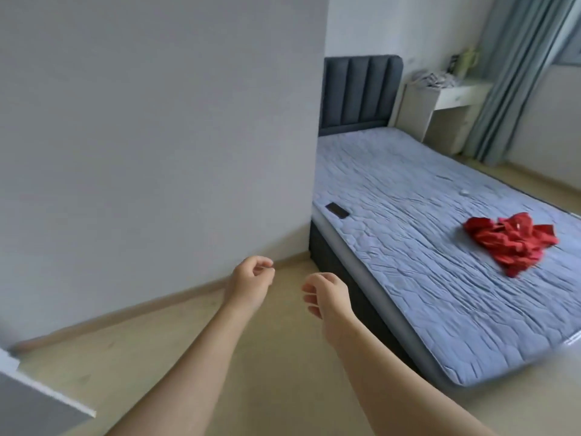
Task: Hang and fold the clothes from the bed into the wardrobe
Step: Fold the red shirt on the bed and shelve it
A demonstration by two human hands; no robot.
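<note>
A crumpled red garment [511, 240] lies on the right side of the bed [408, 221], which has a blue-grey quilted cover. My left hand [251, 278] and my right hand [327, 297] hang in front of me over the floor, left of the bed's near corner. Both have loosely curled fingers and hold nothing. The red garment is well to the right of both hands. A white door edge [47, 401] shows at the bottom left; I cannot tell if it belongs to the wardrobe.
A dark phone [337, 210] lies near the bed's left edge. A grey padded headboard [358, 92] stands at the far end. A white side table [440, 99] with clutter and a grey-green curtain [515, 73] are beyond. A plain wall [157, 136] fills the left.
</note>
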